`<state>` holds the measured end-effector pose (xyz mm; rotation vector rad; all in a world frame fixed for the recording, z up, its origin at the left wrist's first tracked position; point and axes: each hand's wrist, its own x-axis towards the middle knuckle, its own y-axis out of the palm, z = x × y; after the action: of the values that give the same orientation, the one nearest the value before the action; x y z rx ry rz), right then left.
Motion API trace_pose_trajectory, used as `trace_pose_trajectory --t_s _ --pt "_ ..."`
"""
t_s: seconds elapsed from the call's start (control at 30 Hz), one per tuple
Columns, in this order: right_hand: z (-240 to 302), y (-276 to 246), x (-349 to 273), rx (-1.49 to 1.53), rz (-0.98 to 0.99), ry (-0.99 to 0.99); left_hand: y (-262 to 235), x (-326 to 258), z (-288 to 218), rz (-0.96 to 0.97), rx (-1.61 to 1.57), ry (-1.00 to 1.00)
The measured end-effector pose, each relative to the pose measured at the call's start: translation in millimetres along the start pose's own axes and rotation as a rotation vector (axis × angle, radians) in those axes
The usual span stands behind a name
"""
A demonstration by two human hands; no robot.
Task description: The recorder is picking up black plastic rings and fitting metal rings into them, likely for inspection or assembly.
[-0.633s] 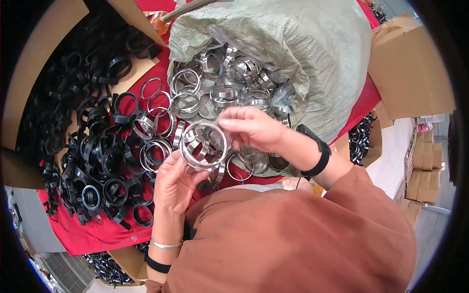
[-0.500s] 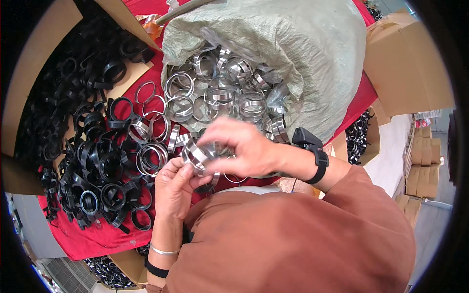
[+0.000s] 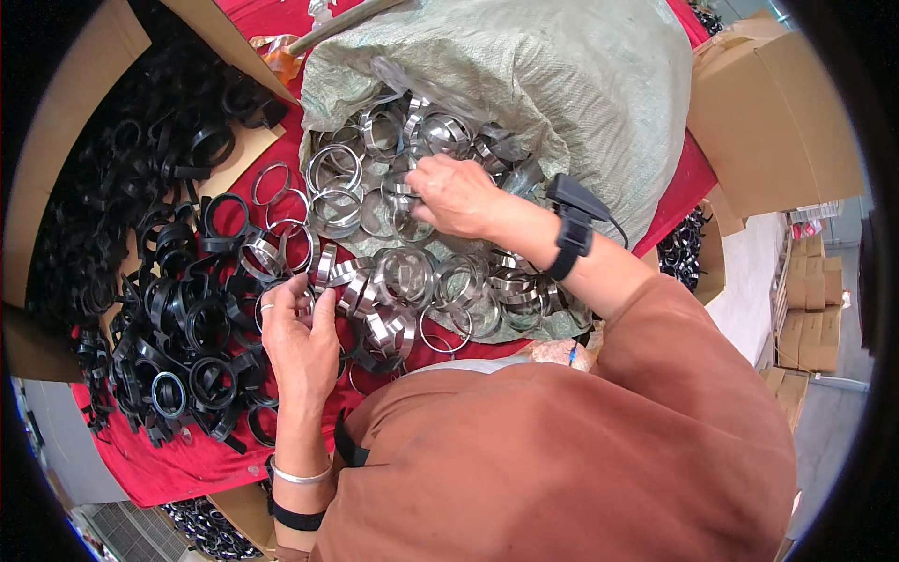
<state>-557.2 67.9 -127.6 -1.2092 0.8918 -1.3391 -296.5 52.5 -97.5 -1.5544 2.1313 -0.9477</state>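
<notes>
Head view: right hand (image 3: 457, 195) pinches one metal ring (image 3: 398, 192) in the sack (image 3: 562, 84); left hand (image 3: 298, 332), fingers curled, touches the black clips (image 3: 201, 323). Next it probably needs a clean lift.

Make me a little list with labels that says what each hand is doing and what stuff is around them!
left hand: left hand rests at the edge of the black plastic ring clamps, fingers touching a shiny metal band; grip unclear
right hand: right hand reaches into the heap of shiny silver metal ring bands
bag: grey-green woven sack, open, metal bands spilling out
surface: red cloth-covered table
around: brown cardboard boxes
wrist: black wrist device on right arm
</notes>
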Motion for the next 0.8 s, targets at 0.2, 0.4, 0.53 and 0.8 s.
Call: trace_pose_trajectory --t_s 0.2,0.4,0.53,0.8 --pt "3 -26 9 0.376 -0.089 0.133 -2 -2 7 0.049 -0.227 0.017" --pt "6 -64 0 0.578 -0.021 0.214 2 -3 -9 0.140 -0.344 -0.079" --pt "-12 -75 -10 0.335 0.277 0.149 1 -2 -11 0.164 -0.359 -0.070" --pt "21 5 30 -0.118 -0.079 -0.299 4 -4 -16 0.201 -0.313 -0.037"
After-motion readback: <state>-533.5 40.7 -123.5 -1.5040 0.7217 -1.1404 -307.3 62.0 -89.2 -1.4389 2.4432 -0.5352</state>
